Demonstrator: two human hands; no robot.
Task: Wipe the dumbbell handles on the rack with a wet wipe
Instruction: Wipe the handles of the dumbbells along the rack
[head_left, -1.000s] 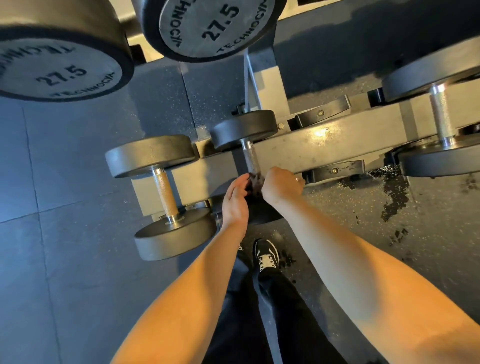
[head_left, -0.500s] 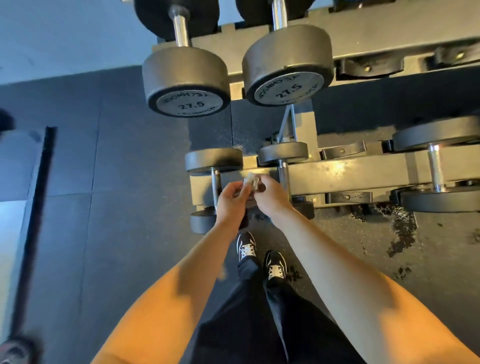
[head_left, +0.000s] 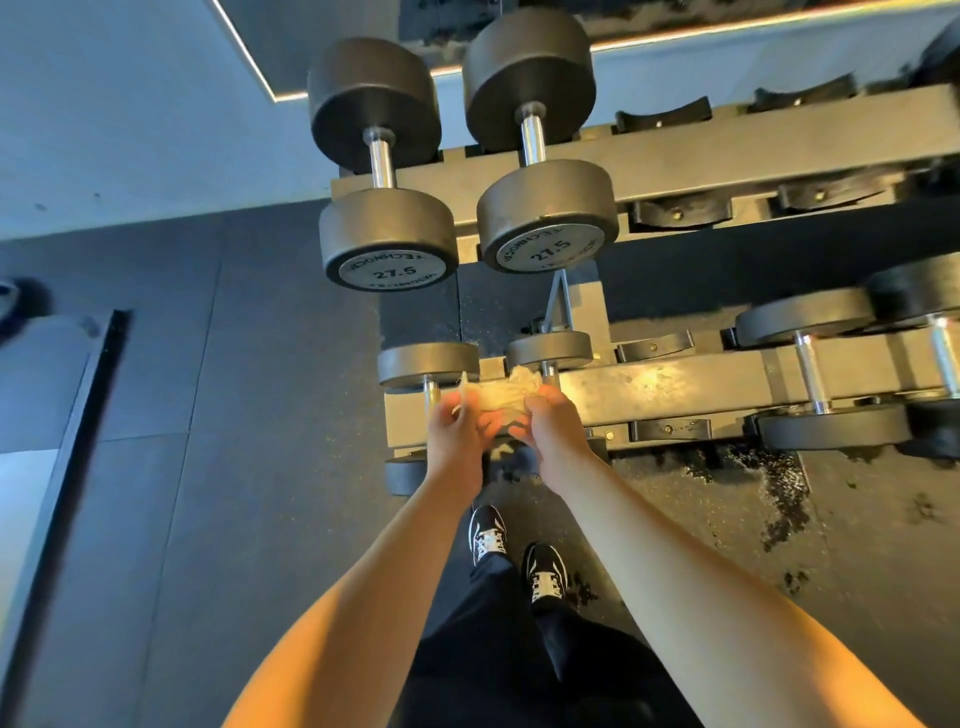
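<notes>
Both hands are pinching the wipe between them, the left hand gripping its left end and the right hand its right, stretching the crumpled, pale, damp-looking sheet flat above the lower rack. The nearest handles are lying just beyond the hands, their long axes running away from the person (the right hand is nearer this one). They are smooth chrome bars between matte black rubber heads.
</notes>
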